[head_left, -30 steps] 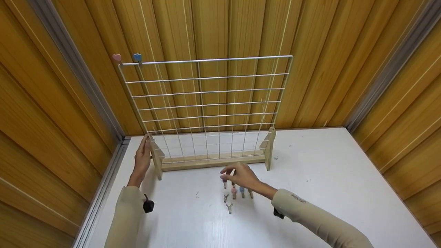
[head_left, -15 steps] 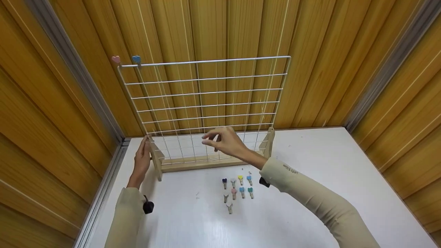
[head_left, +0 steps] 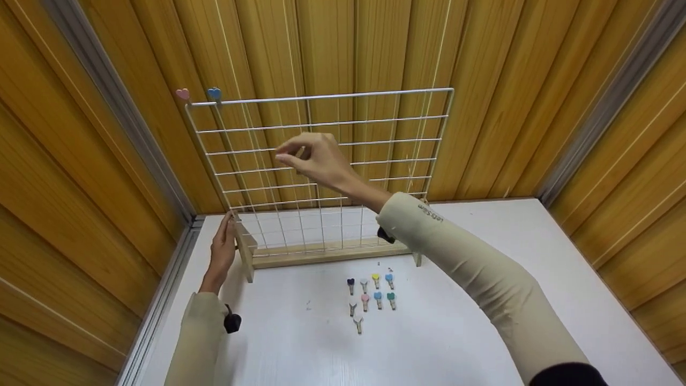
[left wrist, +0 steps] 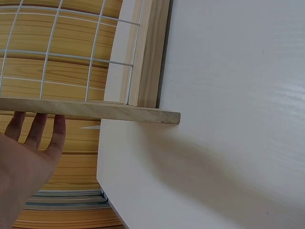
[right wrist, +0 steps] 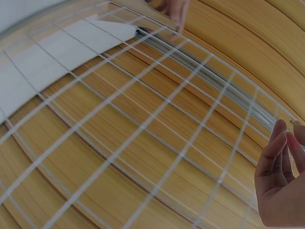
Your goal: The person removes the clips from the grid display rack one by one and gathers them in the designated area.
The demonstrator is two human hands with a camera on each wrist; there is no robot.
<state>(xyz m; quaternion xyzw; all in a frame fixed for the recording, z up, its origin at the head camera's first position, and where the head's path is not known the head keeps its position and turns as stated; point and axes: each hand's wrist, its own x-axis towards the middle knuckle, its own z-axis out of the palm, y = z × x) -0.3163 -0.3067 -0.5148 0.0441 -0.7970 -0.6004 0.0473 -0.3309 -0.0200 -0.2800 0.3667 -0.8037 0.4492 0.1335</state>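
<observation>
A white wire grid rack [head_left: 316,185] stands upright on wooden feet. On the left, my left hand [head_left: 221,249] rests its extended fingers against the outer side of the wooden side support [head_left: 244,249]; the left wrist view shows the fingertips [left wrist: 58,125] at this support's edge. My right hand [head_left: 316,158] is raised in front of the middle of the grid, thumb and index finger pinched around a small clip mostly hidden by them. A pink heart clip [head_left: 183,94] and a blue heart clip [head_left: 214,93] sit on the grid's top left.
Several small wooden clips with coloured hearts lie in rows on the white table [head_left: 300,343], among them a yellow clip [head_left: 375,279], a green clip [head_left: 391,299] and a dark blue clip [head_left: 351,284]. Wood-look panel walls [head_left: 504,107] enclose the table's back and sides.
My right hand has risen from the clips on the table, moving up and left to in front of the grid. The left hand has stayed at the side support.
</observation>
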